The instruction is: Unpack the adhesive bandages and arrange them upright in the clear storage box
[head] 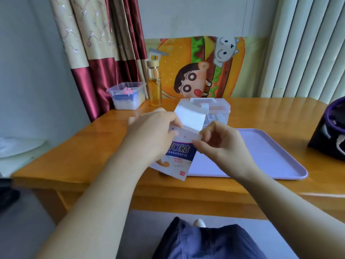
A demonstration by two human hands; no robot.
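- Two hands hold the bandage packet (183, 156) at frame centre: your left hand (155, 131) grips its left edge, your right hand (222, 144) pinches the right corner.
- Long axis upright, mouth toward upper frame, flat white stack (190, 118) protruding.
- Packet glossy, soft; rigid clear storage box (219, 107) behind.

Both forearms bare up to the lower frame edges; left hand (155, 135) and right hand (222, 144) uncovered. Bottom centre: slate-blue fabric trousers (205, 243), stitched seams showing. Just above them, cream knitted toe of footwear (199, 223).
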